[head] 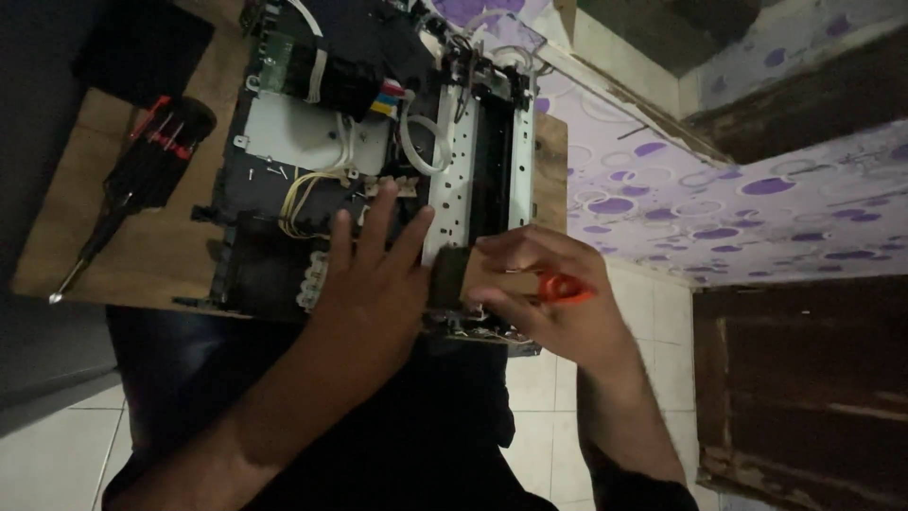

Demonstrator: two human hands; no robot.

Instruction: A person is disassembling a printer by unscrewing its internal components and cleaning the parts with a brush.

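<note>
An opened printer with bare metal frame, white tubes and yellow wires lies on a small wooden table. My left hand rests flat on the printer's near edge, fingers spread over the wires. My right hand grips a small dark block-shaped part at the printer's near right corner. A small orange tool is tucked between that hand's fingers.
A black-and-red screwdriver lies on the table to the left of the printer, tip toward me. A wall with purple oval pattern is on the right, with white floor tiles below and dark wooden furniture nearby.
</note>
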